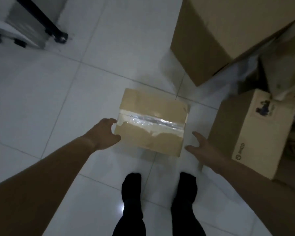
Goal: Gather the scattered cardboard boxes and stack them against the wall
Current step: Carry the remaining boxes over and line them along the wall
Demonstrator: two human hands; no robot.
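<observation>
Cardboard's sitting between your 2 hands: L hand point(106, 133) half-open at left edge of taped box point(150, 138), R hand point(201, 147) spreading wide nr its right corner, neither gripping. It's lying on floor point(58, 99), shiny tape point(152, 120) across top. 3 boxes total, w/ big box point(220, 31) and labelled box point(249, 133).

Open tiled floor point(49, 99) on L and far side of taped box point(152, 121): free approach for left hand point(106, 133). R side tight: right hand point(201, 147) is in the narrow gap btwn taped box and printed box point(250, 133). Large box point(220, 34) blocks far R; wheeled frame point(32, 24) well apart, far L
</observation>
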